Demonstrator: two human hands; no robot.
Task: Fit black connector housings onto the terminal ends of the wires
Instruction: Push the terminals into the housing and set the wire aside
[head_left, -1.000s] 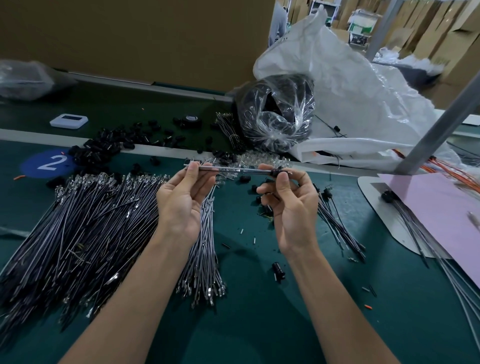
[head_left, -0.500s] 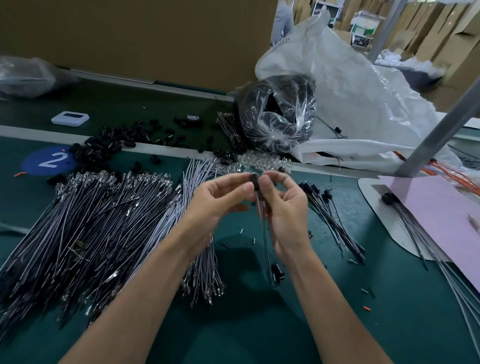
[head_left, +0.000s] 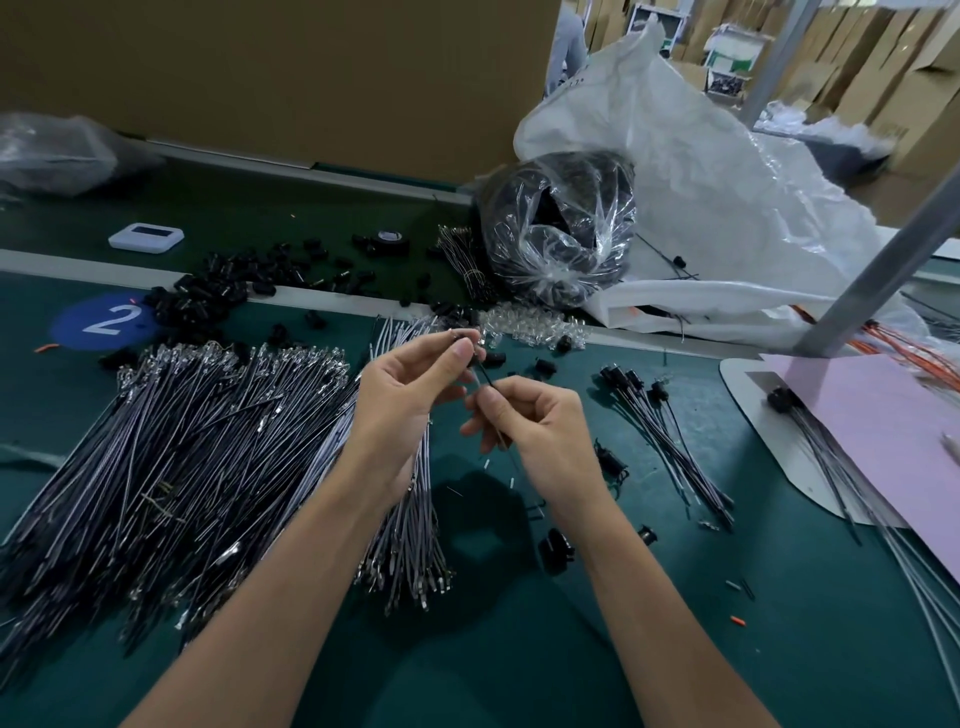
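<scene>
Above the green mat (head_left: 519, 649), the left hand (head_left: 410, 400) pinches the top end of a thin black wire (head_left: 483, 373) between thumb and forefinger. The right hand (head_left: 540, 431) pinches the same wire just lower, its other fingers loosely curled. The wire slants between them, with a small dark piece at its tip, too small to identify. Loose black housings (head_left: 208, 301) lie scattered far left, behind a heap (head_left: 182, 447) of silver-tipped wires. Right of the hands lie fitted wires (head_left: 644, 395) with housings on.
</scene>
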